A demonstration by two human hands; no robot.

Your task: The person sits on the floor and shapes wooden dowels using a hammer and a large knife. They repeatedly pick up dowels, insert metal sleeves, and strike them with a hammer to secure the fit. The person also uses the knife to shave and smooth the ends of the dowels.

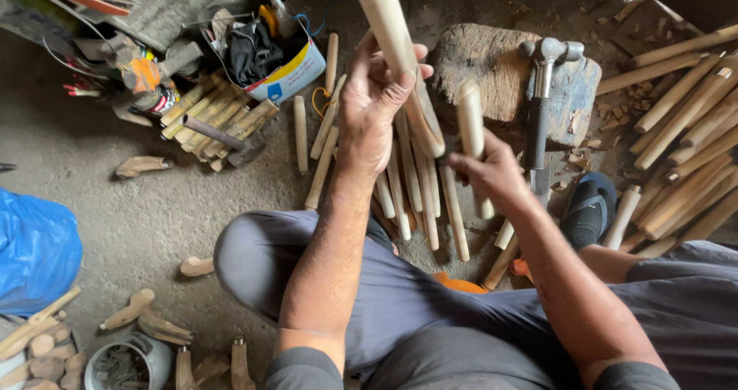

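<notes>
Centrally, 1 seated person in grey trousers, viewed from above, both arms extended toward the upper middle of the frame. Left hand (pixel 374 105): clenched around a long pale wooden stick (pixel 393 48), which rises tilted from the palm up past the top edge of the frame, thumb pressed across its shaft. Right hand (pixel 492 173): just right of centre, grasping a shorter wooden stick (pixel 471 132) held nearly upright, its rounded top level with the left hand's fingers; the 2 sticks stand near each other but whether they touch cannot be told. Beneath both hands, on the floor (pixel 115 205): a fanned bundle of pale carved sticks (pixel 415 194), lying roughly parallel between the knees. Upper right of centre: a worn wooden block (pixel 488 71), with a metal hammer (pixel 542 90) resting across its right part, head at top, dark handle pointing down. Right edge: a stacked pile of round wooden rods (pixel 688 144), slanting upward to the right. Below that pile: a dark sandal (pixel 590 205) on the person's foot. Upper left of centre: a cardboard box (pixel 288 71) holding dark cloth and oddments, with a row of short bamboo-coloured sticks (pixel 211 113) just left of it. Left edge: a blue plastic bag (pixel 34 248). Lower left corner: assorted wood offcuts (pixel 146 321) and a small grey pail (pixel 127 363).
</notes>
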